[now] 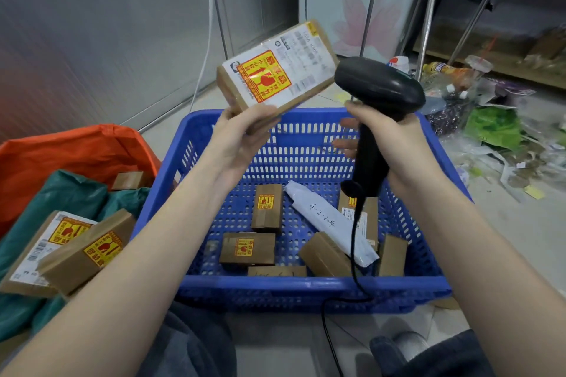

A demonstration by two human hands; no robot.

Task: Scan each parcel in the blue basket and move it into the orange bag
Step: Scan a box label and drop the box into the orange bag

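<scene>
Blue basket point(309, 288) occupies the centre and lower centre of the frame, resting on the floor. Several brown cardboard parcels remain on its perforated bottom, along with one white mailer point(329, 220) marked by hand; the job is judged well short of complete.

Orange bag point(61, 150) sits at the left edge, mouth open toward the basket, presumably so each scanned item travels a short way. It already holds green mailers and taped brown boxes, two of them lying at lower left with fragile stickers showing.

Held parcel point(277, 68) is raised above the basket's far rim, upper centre of the frame. It is tilted so its white shipping label and yellow-red fragile sticker face the scanner, evidently to present the barcode.

Scanner point(378, 87), black and pistol-shaped, sits just right of the parcel, head close to the label's edge. Its cable point(353, 254) hangs down across the basket and over the near rim.

Left hand point(242, 137) grips the parcel by its lower corner, keeping the label unobstructed. Right hand point(395, 144) is wrapped around the scanner handle, index finger forward near the trigger.
</scene>
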